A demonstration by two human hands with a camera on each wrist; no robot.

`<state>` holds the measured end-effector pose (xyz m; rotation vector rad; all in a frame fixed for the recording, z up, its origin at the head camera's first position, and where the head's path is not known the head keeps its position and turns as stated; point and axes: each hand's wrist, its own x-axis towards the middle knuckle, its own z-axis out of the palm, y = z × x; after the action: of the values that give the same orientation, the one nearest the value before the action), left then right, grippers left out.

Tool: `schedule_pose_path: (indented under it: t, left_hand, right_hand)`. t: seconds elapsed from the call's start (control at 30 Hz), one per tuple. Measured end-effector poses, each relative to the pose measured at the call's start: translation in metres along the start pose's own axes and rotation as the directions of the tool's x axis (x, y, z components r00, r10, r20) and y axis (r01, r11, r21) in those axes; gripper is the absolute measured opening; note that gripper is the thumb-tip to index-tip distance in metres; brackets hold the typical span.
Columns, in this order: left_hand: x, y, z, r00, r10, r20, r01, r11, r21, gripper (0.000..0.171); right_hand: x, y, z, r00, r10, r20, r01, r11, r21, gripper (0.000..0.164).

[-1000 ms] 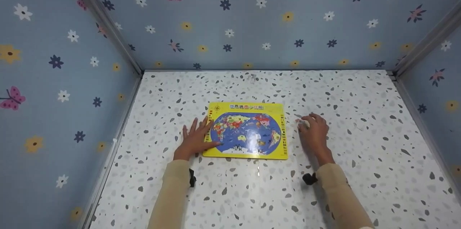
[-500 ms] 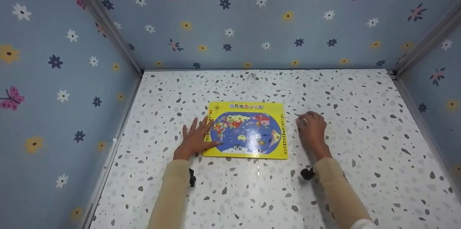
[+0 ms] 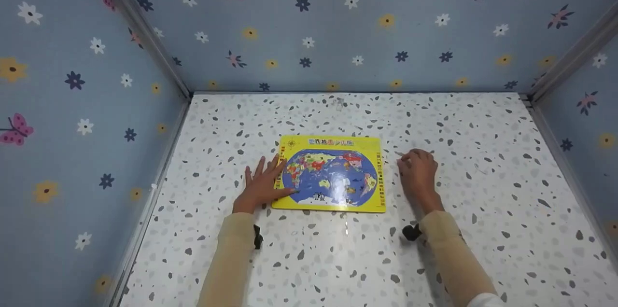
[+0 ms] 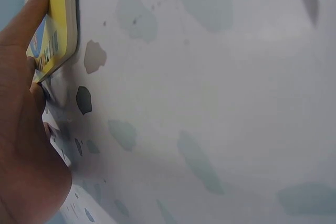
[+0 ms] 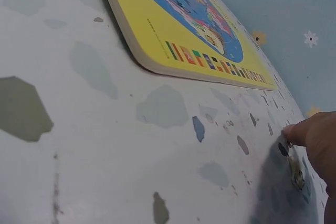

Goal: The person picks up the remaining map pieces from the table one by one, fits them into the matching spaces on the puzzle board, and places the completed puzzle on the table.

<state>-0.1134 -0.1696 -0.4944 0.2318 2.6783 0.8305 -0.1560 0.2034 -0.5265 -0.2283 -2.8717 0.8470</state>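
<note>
A yellow-bordered world map board (image 3: 333, 204) lies flat on the speckled tabletop, a row of small flags along its right edge. My left hand (image 3: 262, 186) rests on its left side with fingers spread and the thumb on the map. In the left wrist view, one finger (image 4: 29, 17) reaches onto the board's corner. To the right of the board, my right hand (image 3: 419, 174) is low over the table with its fingers curled. A small flat piece (image 5: 296, 174) with yellowish and dark marks shows at these fingers in the right wrist view, mostly hidden by the hand.
Light blue panels (image 3: 309, 17) with flowers and butterflies enclose the white speckled table (image 3: 309, 258) at the back and both sides. Metal strips run along the corners. A black wrist camera (image 3: 411, 232) sits on the right wrist.
My right hand has shifted slightly left and away from me, and its fingers have closed in over the small piece. The left hand and the board stay in place.
</note>
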Motion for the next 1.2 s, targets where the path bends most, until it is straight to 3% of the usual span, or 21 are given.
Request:
schedule_pose_path:
  t: [0.07,0.1,0.17,0.27,0.4,0.97,1.2]
  left_hand:
    - [0.031,-0.041,0.022,0.999,-0.015,0.029,0.013,0.998,0.068,0.094]
    - [0.040,-0.056,0.029,0.999,0.013,0.036,-0.015,0.997,0.074,0.097]
    - [0.047,-0.064,0.035,1.000,0.002,0.027,-0.004,0.998,0.069,0.101]
    - [0.052,-0.067,0.039,1.000,-0.021,0.006,0.020,0.997,0.076,0.101]
    - [0.050,-0.063,0.039,1.000,-0.024,-0.010,0.024,0.994,0.107,0.099]
    - [0.051,-0.064,0.040,0.999,-0.051,0.005,0.050,0.991,0.121,0.099]
    - [0.052,-0.065,0.041,0.999,-0.033,-0.001,0.033,0.991,0.128,0.098]
  right_hand:
    - [0.024,0.041,0.019,0.994,0.045,0.102,-0.047,0.999,0.012,0.035]
    - [0.031,0.059,0.023,0.989,0.012,0.145,-0.021,0.998,0.061,0.033]
    - [0.034,0.066,0.031,0.990,0.024,0.137,-0.033,0.997,0.068,0.032]
    - [0.028,0.058,0.032,0.997,0.044,0.066,-0.046,0.998,0.035,0.027]
    - [0.023,0.052,0.032,0.997,0.070,0.034,-0.070,0.998,-0.007,0.026]
    - [0.015,0.042,0.028,1.000,0.029,0.005,-0.029,0.999,0.045,0.020]
    - [0.014,0.037,0.027,1.000,0.000,0.006,0.000,1.000,0.027,0.020]
